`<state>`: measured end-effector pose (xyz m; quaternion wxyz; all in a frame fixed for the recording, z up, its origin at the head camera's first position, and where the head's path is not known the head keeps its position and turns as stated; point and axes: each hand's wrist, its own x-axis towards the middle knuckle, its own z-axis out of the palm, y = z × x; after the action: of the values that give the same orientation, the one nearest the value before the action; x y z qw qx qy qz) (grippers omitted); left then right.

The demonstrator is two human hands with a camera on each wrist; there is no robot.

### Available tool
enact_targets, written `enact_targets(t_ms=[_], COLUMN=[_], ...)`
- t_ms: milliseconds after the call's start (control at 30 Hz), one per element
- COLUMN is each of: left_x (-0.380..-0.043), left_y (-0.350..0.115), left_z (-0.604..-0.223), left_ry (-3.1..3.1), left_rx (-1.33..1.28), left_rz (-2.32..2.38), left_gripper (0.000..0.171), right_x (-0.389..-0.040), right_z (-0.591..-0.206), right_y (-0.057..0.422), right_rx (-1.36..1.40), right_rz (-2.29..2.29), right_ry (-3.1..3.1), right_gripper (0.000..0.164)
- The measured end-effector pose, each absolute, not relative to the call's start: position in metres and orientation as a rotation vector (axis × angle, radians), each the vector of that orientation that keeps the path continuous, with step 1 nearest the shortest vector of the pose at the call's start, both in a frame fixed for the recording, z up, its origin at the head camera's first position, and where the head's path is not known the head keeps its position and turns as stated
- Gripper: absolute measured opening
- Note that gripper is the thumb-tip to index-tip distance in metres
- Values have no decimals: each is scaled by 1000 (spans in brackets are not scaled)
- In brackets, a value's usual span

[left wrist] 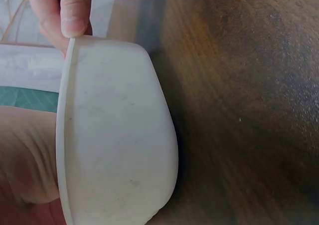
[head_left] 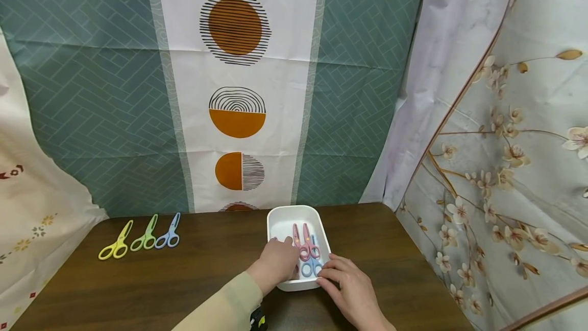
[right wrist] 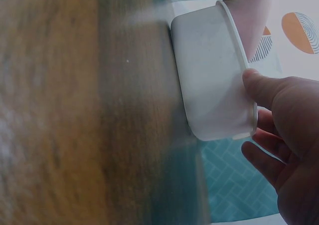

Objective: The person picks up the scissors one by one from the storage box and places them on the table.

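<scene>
A white plastic tray [head_left: 297, 285] stands near the table's back edge with pink scissors [head_left: 307, 236] and blue scissors [head_left: 312, 264] lying in it. My left hand [head_left: 277, 260] reaches over the near-left rim into it. Those fingertips are down inside, and the tray wall [left wrist: 119, 130] hides them in the left wrist view, so I cannot tell what they hold. At the near-right corner my right hand [head_left: 350, 286] grips the rim. In the right wrist view its thumb [right wrist: 256, 83] presses on the near rim, while the fingers [right wrist: 271, 160] sit around the corner.
Toward the back left of the dark wooden table [head_left: 193, 275] lie yellow scissors [head_left: 121, 243], green scissors [head_left: 147, 235] and another blue pair of scissors [head_left: 172, 231] in a row. A patterned curtain [head_left: 115, 116] hangs behind the table, and a floral cloth [head_left: 505, 193] on the right.
</scene>
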<state>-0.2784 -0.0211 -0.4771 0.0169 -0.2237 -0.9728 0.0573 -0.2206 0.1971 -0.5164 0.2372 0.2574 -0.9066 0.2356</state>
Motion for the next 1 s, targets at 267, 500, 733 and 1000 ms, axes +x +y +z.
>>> enact_targets(t_ms=[267, 500, 733, 1000], left_x=[-280, -280, -278, -277], left_y=[-19, -19, -19, -20], left_z=[-479, -479, -477, -478], left_ry=[-3041, -3042, -3068, -3055], left_rx=[-677, -683, -647, -625], left_rz=[133, 135, 104, 38], left_gripper=[44, 42, 50, 53], right_x=[-220, -220, -219, -219], right_z=[-516, -515, -515, -515], right_y=[197, 197, 196, 196], right_rx=[695, 697, 698, 714], right_rz=[638, 638, 640, 624], right_ry=[-2500, -2505, -2512, -2501], right_gripper=[10, 10, 10, 9])
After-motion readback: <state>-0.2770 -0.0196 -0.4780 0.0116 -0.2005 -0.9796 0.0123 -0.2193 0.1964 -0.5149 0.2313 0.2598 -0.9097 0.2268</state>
